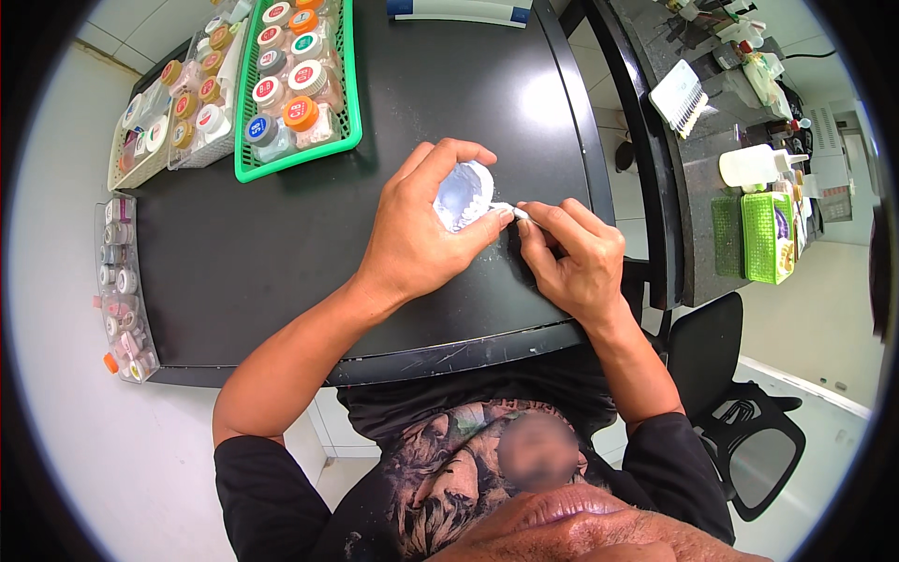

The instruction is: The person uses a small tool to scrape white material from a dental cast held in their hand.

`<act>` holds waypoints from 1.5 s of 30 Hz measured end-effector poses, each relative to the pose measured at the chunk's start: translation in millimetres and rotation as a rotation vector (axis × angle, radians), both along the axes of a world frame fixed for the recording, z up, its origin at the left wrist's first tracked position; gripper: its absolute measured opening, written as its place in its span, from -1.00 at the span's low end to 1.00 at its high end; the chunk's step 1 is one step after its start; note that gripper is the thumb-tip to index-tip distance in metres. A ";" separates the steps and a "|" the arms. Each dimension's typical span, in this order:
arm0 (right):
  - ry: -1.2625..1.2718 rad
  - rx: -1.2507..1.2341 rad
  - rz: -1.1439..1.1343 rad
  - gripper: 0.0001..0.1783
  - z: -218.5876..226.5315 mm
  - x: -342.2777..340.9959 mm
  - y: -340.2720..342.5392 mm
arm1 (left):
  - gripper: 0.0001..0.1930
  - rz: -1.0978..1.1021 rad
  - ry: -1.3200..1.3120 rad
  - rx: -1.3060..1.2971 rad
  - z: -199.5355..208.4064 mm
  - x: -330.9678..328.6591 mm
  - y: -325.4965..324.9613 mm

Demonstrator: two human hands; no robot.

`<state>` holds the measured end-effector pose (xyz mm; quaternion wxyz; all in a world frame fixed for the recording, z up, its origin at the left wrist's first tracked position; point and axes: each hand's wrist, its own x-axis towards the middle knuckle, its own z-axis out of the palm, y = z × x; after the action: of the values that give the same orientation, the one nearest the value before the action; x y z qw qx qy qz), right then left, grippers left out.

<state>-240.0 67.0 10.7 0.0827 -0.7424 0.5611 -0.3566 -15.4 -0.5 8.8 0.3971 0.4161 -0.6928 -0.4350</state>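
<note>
Over the dark table, my left hand [412, 225] is curled round a pale dental cast [458, 195], thumb below it and fingers along its upper side. The cast has a smooth bluish-white middle and small tooth-like bumps on its lower right edge. My right hand [582, 251] pinches a slim whitish tool [521, 214] between thumb and fingers. The tool's tip points left and meets the cast's edge beside my left thumb. Whether the tip touches the bumps is too small to tell. White crumbs lie on the table just below the hands.
A green basket [352, 103] of capped jars stands at the far left, beside a clear bin [201, 155] of more jars. Along the left table edge runs a clear rack [122, 281] of small pots. To the right are a side counter [691, 201] and a black chair [707, 351].
</note>
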 end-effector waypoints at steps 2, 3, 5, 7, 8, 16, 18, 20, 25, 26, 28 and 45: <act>-0.002 -0.008 -0.003 -0.82 -1.0 0.3 -0.7 | -0.47 0.001 -0.015 -0.018 0.6 0.1 0.1; -0.004 -0.019 -0.015 -0.82 -2.3 0.4 -0.9 | -0.47 0.001 -0.015 -0.018 1.0 -0.1 0.0; -0.006 -0.030 -0.027 -0.82 -3.8 0.1 -1.1 | -0.49 0.007 -0.012 0.002 1.9 -0.7 -0.5; 0.003 -0.039 -0.027 -0.81 -4.1 -0.4 -1.2 | -0.49 0.007 -0.010 0.008 2.1 -0.9 -0.6; 0.002 -0.039 -0.026 -0.81 -4.1 -0.3 -1.1 | -0.50 0.007 -0.010 0.014 2.4 -0.9 -0.6; 0.023 -0.035 -0.005 -0.77 0.2 -0.7 -0.5 | -0.53 0.009 -0.017 0.027 2.9 -1.0 -0.8; 0.027 -0.038 -0.006 -0.77 0.6 -1.0 -0.3 | -0.53 0.009 -0.020 0.033 3.0 -1.4 -0.6; 0.032 -0.043 -0.007 -0.77 1.1 -1.0 -0.5 | -0.54 0.015 -0.012 0.026 2.4 -1.9 -0.8; -0.015 -0.018 0.014 -0.80 2.4 -0.9 -0.2 | -0.50 0.005 -0.022 -0.003 3.3 -0.2 0.3; -0.015 -0.017 0.013 -0.80 1.4 -0.9 -0.2 | -0.49 0.000 -0.010 0.000 3.2 -0.2 0.3; -0.020 -0.023 -0.002 -0.81 -2.0 -0.9 -0.4 | -0.48 -0.005 -0.007 -0.002 3.0 -0.2 0.6; 0.017 -0.048 0.007 -0.80 0.5 -1.6 -0.2 | -0.56 -0.019 -0.014 0.025 4.5 1.0 -0.8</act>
<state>-241.6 66.8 11.2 0.0611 -0.7490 0.5506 -0.3635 -14.4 -1.3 13.3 0.3830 0.4173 -0.6939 -0.4446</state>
